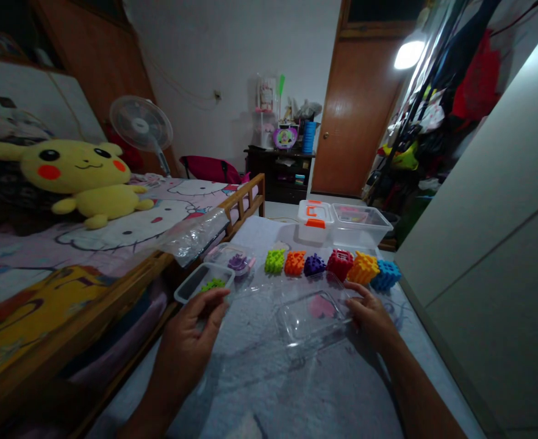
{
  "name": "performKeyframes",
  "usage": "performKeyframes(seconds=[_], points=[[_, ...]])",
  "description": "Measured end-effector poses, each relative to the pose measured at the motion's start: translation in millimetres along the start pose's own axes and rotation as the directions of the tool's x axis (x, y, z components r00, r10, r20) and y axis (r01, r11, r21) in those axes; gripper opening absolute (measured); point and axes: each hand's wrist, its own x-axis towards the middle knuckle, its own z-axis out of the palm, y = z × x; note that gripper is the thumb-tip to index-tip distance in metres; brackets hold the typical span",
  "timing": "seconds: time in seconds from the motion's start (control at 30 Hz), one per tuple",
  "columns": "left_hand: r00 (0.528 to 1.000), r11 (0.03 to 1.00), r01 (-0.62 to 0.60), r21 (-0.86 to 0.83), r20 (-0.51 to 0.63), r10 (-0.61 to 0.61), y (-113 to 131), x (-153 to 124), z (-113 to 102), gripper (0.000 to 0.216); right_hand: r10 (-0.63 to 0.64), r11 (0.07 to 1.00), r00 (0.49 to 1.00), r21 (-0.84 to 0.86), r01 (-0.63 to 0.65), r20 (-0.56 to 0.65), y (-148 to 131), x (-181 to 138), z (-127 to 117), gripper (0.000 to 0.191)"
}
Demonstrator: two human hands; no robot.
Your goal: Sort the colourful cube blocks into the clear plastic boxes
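Note:
My left hand (pixel 194 335) rests on the mat with its fingers curled at the near edge of a small clear tray (pixel 204 281) that holds a green block. My right hand (pixel 372 316) grips the right edge of an empty clear plastic container (pixel 312 314) lying on the mat. Beyond the container, a row of cubes built from interlocking blocks stands in line: green (pixel 275 261), orange (pixel 295 263), purple (pixel 314 265), red (pixel 340 263), yellow-orange (pixel 363 267) and blue (pixel 385 274). A second small clear tray (pixel 232 256) holds purple pieces.
A clear storage box (pixel 361 223) and its lid with orange handle (pixel 315 218) sit behind the cubes. A wooden bed frame (pixel 168 259) runs along the left, with a clear plastic bag (pixel 193 235) on its rail and a yellow plush toy (pixel 83 177). A grey wall panel (pixel 488 231) borders the right.

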Motion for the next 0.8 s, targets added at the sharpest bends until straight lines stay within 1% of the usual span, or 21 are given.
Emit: performKeyframes(seconds=[0.07, 0.1, 0.13, 0.2, 0.23, 0.3, 0.37, 0.4, 0.43, 0.47, 0.57, 0.63, 0.67, 0.73, 0.77, 0.8], points=[[0.983, 0.984, -0.148, 0.102, -0.093, 0.158, 1.3, -9.5, -8.8, 0.019, -0.027, 1.000, 1.000, -0.011, 0.027, -0.009, 0.5, 0.3, -2.3, 0.051], [0.958, 0.959, -0.242, 0.147, -0.119, 0.260, 0.9, -14.0, -12.4, 0.014, -0.036, 0.999, 0.999, -0.024, 0.036, -0.017, 0.2, 0.1, -3.9, 0.053], [0.922, 0.922, -0.340, 0.184, -0.130, 0.366, -0.2, -18.3, -15.7, 0.011, -0.040, 0.998, 0.999, -0.041, 0.039, -0.025, -0.5, -0.3, -5.6, 0.055], [0.819, 0.816, -0.525, 0.242, -0.116, 0.561, -4.9, -25.8, -21.0, 0.015, -0.032, 0.996, 0.999, -0.079, 0.029, -0.035, -2.5, -1.2, -8.7, 0.060], [0.766, 0.757, -0.596, 0.267, -0.093, 0.636, -8.2, -29.4, -22.8, 0.019, -0.025, 0.995, 0.999, -0.096, 0.021, -0.038, -3.6, -1.7, -9.7, 0.062], [0.677, 0.652, -0.695, 0.302, -0.031, 0.736, -16.6, -36.6, -23.6, 0.023, -0.011, 0.993, 0.999, -0.115, 0.006, -0.040, -5.5, -2.3, -10.6, 0.066], [0.610, 0.574, -0.755, 0.318, 0.017, 0.792, -26.6, -44.5, -19.5, 0.023, -0.002, 0.993, 0.999, -0.122, -0.003, -0.046, -6.5, -2.7, -10.3, 0.072], [0.589, 0.549, -0.774, 0.314, 0.040, 0.807, -31.9, -48.7, -15.5, 0.023, 0.000, 0.992, 0.999, -0.126, -0.006, -0.049, -6.8, -2.9, -10.0, 0.074], [0.576, 0.535, -0.789, 0.304, 0.061, 0.815, -37.3, -52.9, -10.5, 0.023, 0.001, 0.991, 0.999, -0.132, -0.008, -0.051, -6.9, -3.0, -9.7, 0.075], [0.576, 0.534, -0.795, 0.289, 0.082, 0.813, -42.6, -57.1, -5.0, 0.023, 0.001, 0.990, 0.999, -0.141, -0.009, -0.053, -7.0, -3.1, -9.5, 0.075], [0.584, 0.540, -0.807, 0.237, 0.189, 0.789, -55.2, -67.4, 9.8, 0.025, 0.001, 0.984, 0.999, -0.180, -0.011, -0.054, -7.0, -3.5, -9.6, 0.072], [0.595, 0.554, -0.804, 0.217, 0.282, 0.753, -60.1, -71.0, 13.5, 0.023, 0.001, 0.979, 0.998, -0.202, -0.014, -0.061, -7.0, -3.4, -10.0, 0.071], [0.609, 0.573, -0.792, 0.210, 0.333, 0.720, -61.5, -71.7, 12.9, 0.020, 0.000, 0.978, 0.997, -0.210, -0.015, -0.071, -7.0, -3.1, -10.1, 0.071], [0.652, 0.643, -0.742, 0.191, 0.426, 0.627, -63.1, -70.7, 7.9, 0.009, 0.001, 0.974, 0.996, -0.226, -0.022, -0.091, -6.8, -2.4, -10.0, 0.073], [0.673, 0.683, -0.707, 0.181, 0.467, 0.573, -63.7, -69.3, 4.6, 0.012, -0.001, 0.971, 0.995, -0.238, -0.023, -0.099, -6.7, -2.0, -9.7, 0.073], [0.693, 0.722, -0.670, 0.175, 0.497, 0.522, -64.3, -67.5, 1.5, 0.026, -0.004, 0.969, 0.995, -0.248, -0.022, -0.104, -6.6, -1.7, -9.3, 0.073]])
